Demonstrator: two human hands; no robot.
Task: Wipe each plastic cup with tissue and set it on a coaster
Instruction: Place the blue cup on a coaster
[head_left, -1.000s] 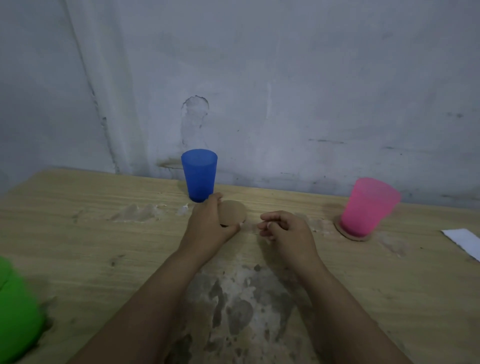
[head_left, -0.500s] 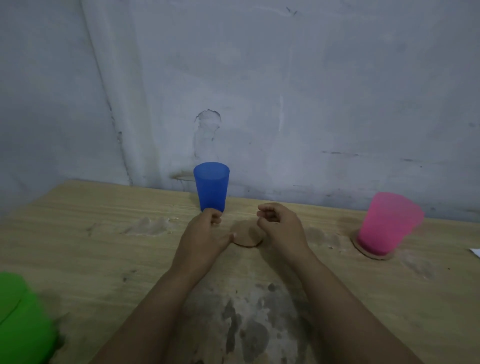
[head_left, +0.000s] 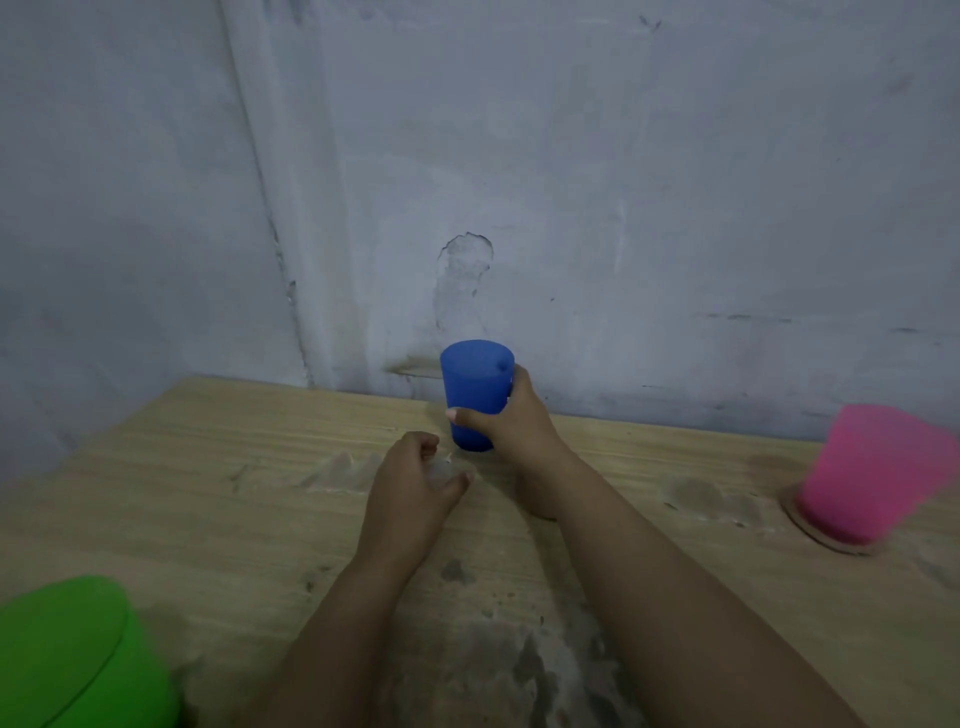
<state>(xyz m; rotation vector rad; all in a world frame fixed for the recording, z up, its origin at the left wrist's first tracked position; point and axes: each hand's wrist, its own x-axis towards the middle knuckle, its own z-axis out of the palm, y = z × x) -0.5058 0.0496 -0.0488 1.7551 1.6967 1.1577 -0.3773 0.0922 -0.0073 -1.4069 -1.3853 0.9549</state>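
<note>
A blue plastic cup (head_left: 475, 384) stands upright at the back of the wooden table (head_left: 208, 519), close to the wall. My right hand (head_left: 514, 423) is wrapped around its right side. My left hand (head_left: 415, 486) rests on the table just in front and left of the cup with its fingers curled. Something pale shows at its fingertips, and I cannot tell whether it is tissue or held. A brown coaster (head_left: 540, 512) peeks out from under my right wrist. At the far right a pink cup (head_left: 872, 473) stands on another coaster (head_left: 826, 540).
A green cup (head_left: 67, 654) fills the bottom left corner near the table's front edge. The grey wall (head_left: 571, 208) rises right behind the blue cup. Worn pale and dark patches mark the tabletop between my arms.
My right hand has moved from beside the coaster to the blue cup and taken hold of it. My left hand let go of the coaster and curled up. The view shifted left.
</note>
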